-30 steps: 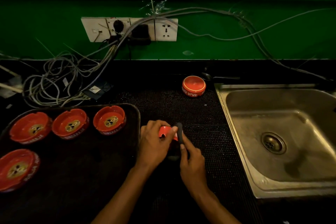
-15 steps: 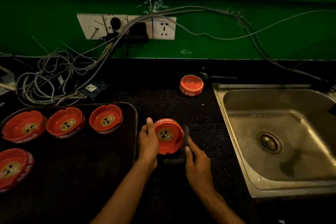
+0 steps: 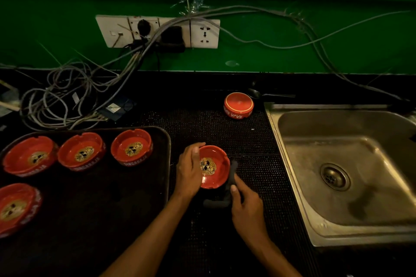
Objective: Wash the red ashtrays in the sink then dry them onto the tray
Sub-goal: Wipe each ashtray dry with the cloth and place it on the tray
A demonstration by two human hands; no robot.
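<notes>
At lower centre the right hand [image 3: 246, 206] pinches a dark cloth [image 3: 227, 195]; the left hand [image 3: 188, 170] grips the ashtray [image 3: 212, 167], which a second ago faced away and now shows its bowl, so drying looks nearly finished. The tray [image 3: 167, 153] waits left; the sink [image 3: 292, 175] lies right.

Red ashtray [image 3: 212, 167] tilted bowl-up between both hands' fingers [image 3: 195, 153]. Four more upright on dark tray [image 3: 144, 198], left of them. One inverted [image 3: 238, 105] beyond them, beside steel sink [image 3: 337, 164].
</notes>
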